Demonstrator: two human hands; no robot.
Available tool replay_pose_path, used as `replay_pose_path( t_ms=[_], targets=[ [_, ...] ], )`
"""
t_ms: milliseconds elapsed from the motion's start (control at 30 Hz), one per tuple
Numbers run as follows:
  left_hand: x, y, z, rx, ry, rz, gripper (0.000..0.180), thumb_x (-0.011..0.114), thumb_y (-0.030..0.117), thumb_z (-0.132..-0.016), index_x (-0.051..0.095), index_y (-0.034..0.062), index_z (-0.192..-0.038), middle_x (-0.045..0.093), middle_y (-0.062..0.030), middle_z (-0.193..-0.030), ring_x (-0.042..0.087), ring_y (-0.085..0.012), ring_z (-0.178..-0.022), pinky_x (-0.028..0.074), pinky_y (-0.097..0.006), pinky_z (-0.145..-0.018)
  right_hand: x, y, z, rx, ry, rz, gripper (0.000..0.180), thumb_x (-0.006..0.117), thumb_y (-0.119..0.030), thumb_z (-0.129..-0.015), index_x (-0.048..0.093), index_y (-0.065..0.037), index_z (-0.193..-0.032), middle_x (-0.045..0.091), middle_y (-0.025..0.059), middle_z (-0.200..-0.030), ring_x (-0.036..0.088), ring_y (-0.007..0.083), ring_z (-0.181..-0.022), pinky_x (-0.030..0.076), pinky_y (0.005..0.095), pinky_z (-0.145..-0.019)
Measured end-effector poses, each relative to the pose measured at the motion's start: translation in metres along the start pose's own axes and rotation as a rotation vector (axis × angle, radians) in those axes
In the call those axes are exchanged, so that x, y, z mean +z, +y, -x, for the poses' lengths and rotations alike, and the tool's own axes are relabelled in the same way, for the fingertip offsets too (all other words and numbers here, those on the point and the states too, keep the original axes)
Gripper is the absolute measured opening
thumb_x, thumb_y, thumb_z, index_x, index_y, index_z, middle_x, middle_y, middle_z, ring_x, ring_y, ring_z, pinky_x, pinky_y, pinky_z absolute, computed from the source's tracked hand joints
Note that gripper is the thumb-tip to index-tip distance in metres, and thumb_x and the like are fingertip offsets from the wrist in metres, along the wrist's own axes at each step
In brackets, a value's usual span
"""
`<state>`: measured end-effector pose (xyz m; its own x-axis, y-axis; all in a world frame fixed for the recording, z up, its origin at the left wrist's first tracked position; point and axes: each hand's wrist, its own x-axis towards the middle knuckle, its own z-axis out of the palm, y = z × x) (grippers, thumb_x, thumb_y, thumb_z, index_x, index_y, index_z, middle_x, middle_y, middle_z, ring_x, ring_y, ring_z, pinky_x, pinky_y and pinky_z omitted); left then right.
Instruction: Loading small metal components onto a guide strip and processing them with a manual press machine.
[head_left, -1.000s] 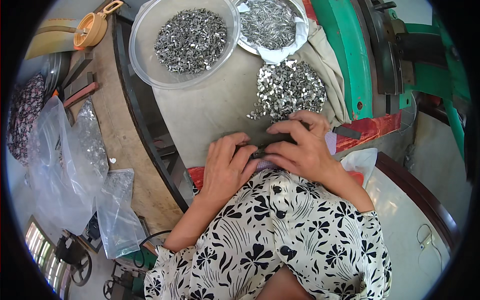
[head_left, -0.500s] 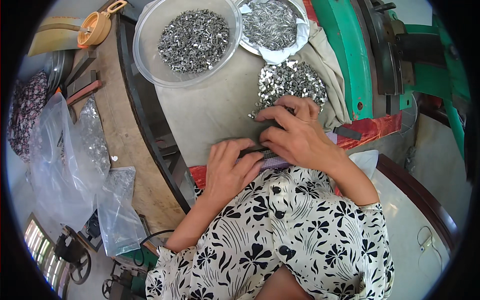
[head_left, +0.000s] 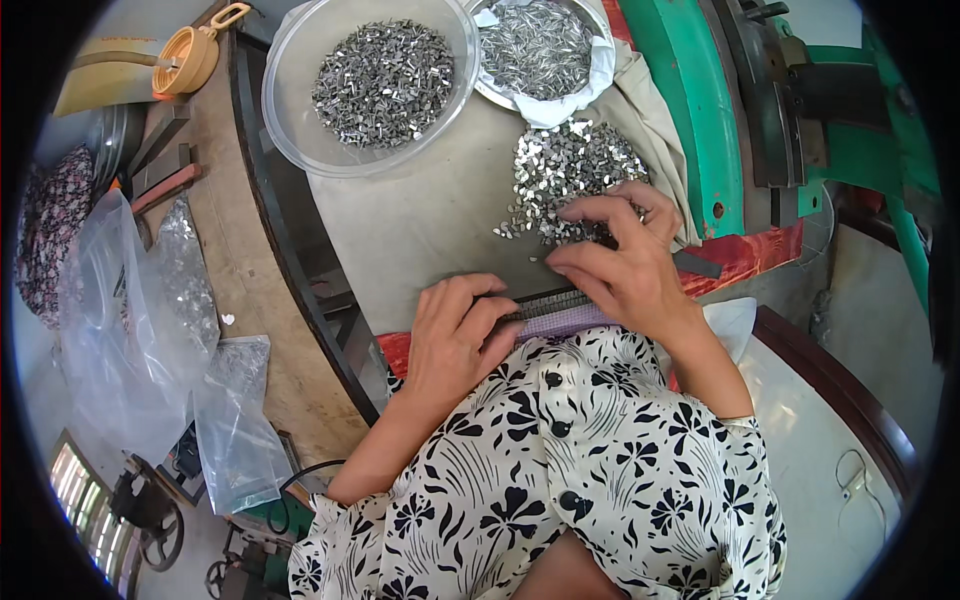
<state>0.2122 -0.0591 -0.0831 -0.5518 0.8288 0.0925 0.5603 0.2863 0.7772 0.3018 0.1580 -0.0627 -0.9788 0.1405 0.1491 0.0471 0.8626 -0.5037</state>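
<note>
Right hand fingers curled, fingertips raking loose heap of small metal pieces just beyond. Left hand laid flat, pressed on ribbed strip between hands. Few pieces best drawn at once; strip kept steadied.

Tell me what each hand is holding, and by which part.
The left hand presses on the near left end of the ridged strip. The right hand reaches into the loose metal pieces; any pinch cannot be told.
</note>
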Motion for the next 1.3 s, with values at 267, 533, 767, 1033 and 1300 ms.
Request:
replay_pose_path(
  t_ms=[267,533,767,1033,1300],
  targets=[
    [-0.001,-0.001,0.002,0.009,-0.016,-0.01,0.029,0.083,0.011,-0.068,0.068,0.0102,-0.093,0.063,-0.0047,-0.108,0.06,-0.0247,-0.096,0.042,-0.036,-0.078,0.008,-0.008,-0.011,-0.095,-0.039,0.091,0.009,0.074,-0.018,-0.071,0.072,-0.021,-0.08,0.061,-0.0049,-0.119,0.047,0.0255,-0.116,0.029,0.043,-0.095],
    [-0.001,-0.001,0.003,0.008,-0.026,0.0,0.023,0.079,0.01,-0.072,0.069,0.0088,-0.092,0.061,-0.0055,-0.109,0.058,-0.0273,-0.098,0.045,-0.04,-0.082,0.009,-0.014,0.001,-0.059,0.009,0.003,0.014,0.079,-0.021,-0.067,0.072,-0.022,-0.079,0.064,-0.0058,-0.113,0.048,0.028,-0.111,0.029,0.042,-0.094],
    [-0.003,0.002,0.0,0.055,-0.004,-0.023,0.02,0.079,0.01,-0.072,0.069,0.0087,-0.09,0.062,-0.0051,-0.106,0.06,-0.0268,-0.095,0.045,-0.039,-0.082,0.013,-0.016,0.017,-0.045,-0.01,-0.047,0.018,0.081,-0.023,-0.069,0.077,-0.024,-0.086,0.064,-0.0037,-0.111,0.047,0.0295,-0.112,0.03,0.0409,-0.096],
    [0.003,0.0,0.0,0.025,0.016,-0.001,0.025,0.082,0.007,-0.069,0.066,0.0091,-0.088,0.063,-0.0054,-0.104,0.061,-0.0254,-0.094,0.043,-0.036,-0.078,0.023,-0.01,-0.024,-0.09,0.147,0.072,0.02,0.08,-0.02,-0.071,0.076,-0.022,-0.09,0.064,-0.0038,-0.113,0.047,0.0262,-0.113,0.028,0.0399,-0.094],
    [-0.001,0.001,-0.001,-0.09,0.036,0.093,0.023,0.079,0.005,-0.074,0.065,0.0057,-0.092,0.06,-0.0093,-0.108,0.06,-0.0282,-0.096,0.048,-0.038,-0.081,0.023,-0.012,-0.028,-0.14,0.133,0.134,0.012,0.076,-0.018,-0.07,0.067,-0.015,-0.078,0.06,-0.0038,-0.118,0.045,0.0249,-0.117,0.03,0.042,-0.094]
  ],
)
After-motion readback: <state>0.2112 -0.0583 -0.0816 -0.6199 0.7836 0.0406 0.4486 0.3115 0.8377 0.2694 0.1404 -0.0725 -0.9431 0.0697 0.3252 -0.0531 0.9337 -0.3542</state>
